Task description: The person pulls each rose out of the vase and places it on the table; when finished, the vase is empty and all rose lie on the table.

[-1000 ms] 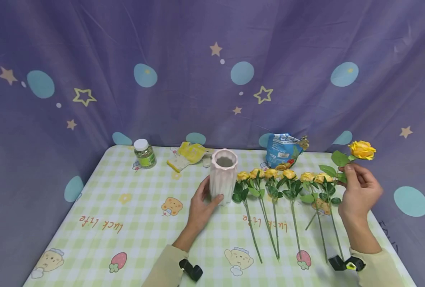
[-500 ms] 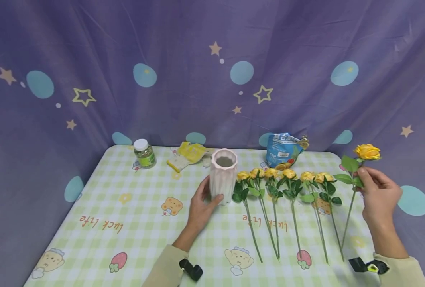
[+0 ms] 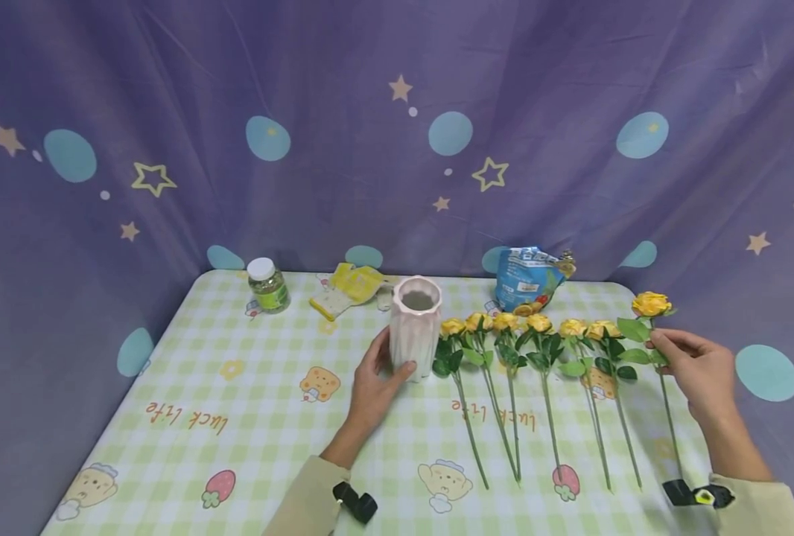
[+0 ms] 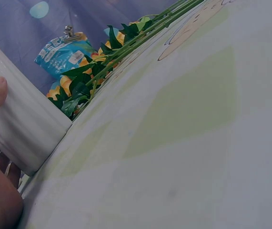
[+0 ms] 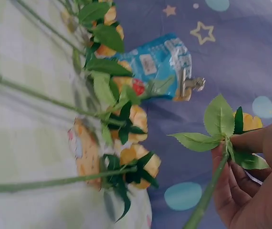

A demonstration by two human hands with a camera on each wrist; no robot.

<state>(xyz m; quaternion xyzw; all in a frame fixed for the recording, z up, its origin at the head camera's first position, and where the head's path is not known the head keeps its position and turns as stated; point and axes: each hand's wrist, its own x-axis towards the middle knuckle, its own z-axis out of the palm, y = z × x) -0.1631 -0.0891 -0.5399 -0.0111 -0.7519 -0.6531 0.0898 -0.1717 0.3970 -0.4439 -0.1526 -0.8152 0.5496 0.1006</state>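
My left hand [image 3: 374, 380] grips a pale pink-and-white fluted vase [image 3: 415, 335], thumb across its front; it stands upright on the table. In the left wrist view the vase's lower wall [image 4: 28, 114] meets the cloth. At the right side, my right hand [image 3: 702, 372] pinches a yellow rose [image 3: 651, 304] by its upper stem, just under the bloom. The right wrist view shows thumb and fingers at its leaves [image 5: 220, 117], with the bloom partly behind the hand. Several other yellow roses [image 3: 539, 323] lie in a row between vase and right hand, stems pointing toward me.
A lidded jar [image 3: 270, 286] stands at the back left. Beside it lies a yellow and white glove-like cloth [image 3: 350, 289]. A blue bag [image 3: 529, 281] with a metal clip [image 5: 193, 84] is behind the roses. A purple curtain [image 3: 343, 201] hangs along the table's back edge.
My right hand moved the rose right, away from the row, then lowered it and brought it slightly back left. My left hand and the vase stayed in place.
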